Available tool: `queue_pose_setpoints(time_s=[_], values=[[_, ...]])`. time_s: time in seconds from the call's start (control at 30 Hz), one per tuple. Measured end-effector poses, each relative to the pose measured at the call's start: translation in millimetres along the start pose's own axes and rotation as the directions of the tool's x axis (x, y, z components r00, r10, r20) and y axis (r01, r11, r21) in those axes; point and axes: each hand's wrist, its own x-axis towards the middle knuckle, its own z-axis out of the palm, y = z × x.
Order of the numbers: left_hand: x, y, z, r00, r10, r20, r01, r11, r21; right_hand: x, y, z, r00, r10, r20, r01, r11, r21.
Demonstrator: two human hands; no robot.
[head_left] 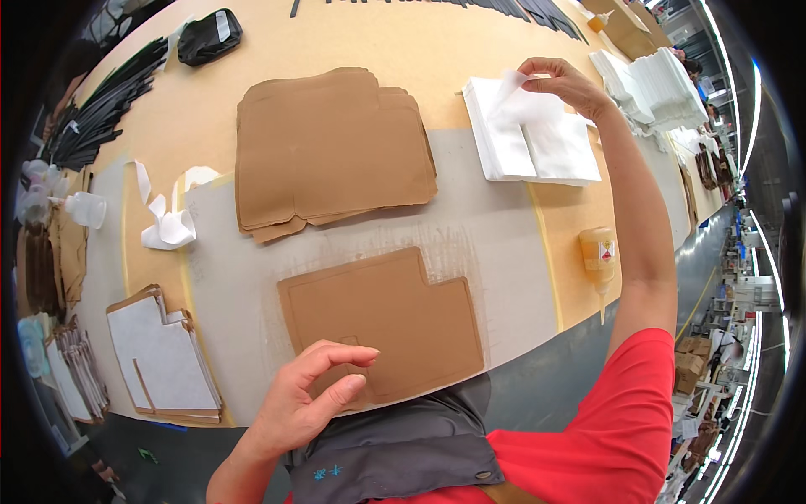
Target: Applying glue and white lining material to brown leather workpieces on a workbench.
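Observation:
My right hand (564, 82) reaches to the far right, thumb and fingers pinched on the corner of a thin white sheet (510, 94). That sheet lifts off a stack of white sheets (504, 160). Near my body, my left hand (312, 393) hovers over or rests at the near edge of a flat brown cut piece (395, 311); contact cannot be made out. Its thumb and fingers are apart, with nothing between them. The brown piece has a notch in its far right corner and faint lines along its edges. Behind it lies a thick stack of similar brown pieces (327, 143).
A squeeze bottle (598, 252) of amber liquid lies right of the grey mat (512, 252). White-faced panels (164, 357) are stacked at the near left. Crumpled white strips (170, 228), dark strips (101, 105) and a black packet (210, 38) lie farther off. More white stacks (655, 88) stand far right.

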Motion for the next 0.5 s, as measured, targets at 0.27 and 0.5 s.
queue_pose_setpoints(time_s=[0.27, 0.5], values=[[-2, -3, -1, 0.999, -0.003, -0.038, 0.002, 1.0, -0.018, 14, -2, 20, 1.0, -0.02, -0.017, 0.019, 0.999, -0.041], [-4, -7, -3, 0.998, -0.035, -0.055, 0.032, 0.998, -0.054, 27, -11, 30, 1.0, -0.027, -0.006, 0.026, 0.99, -0.138]])
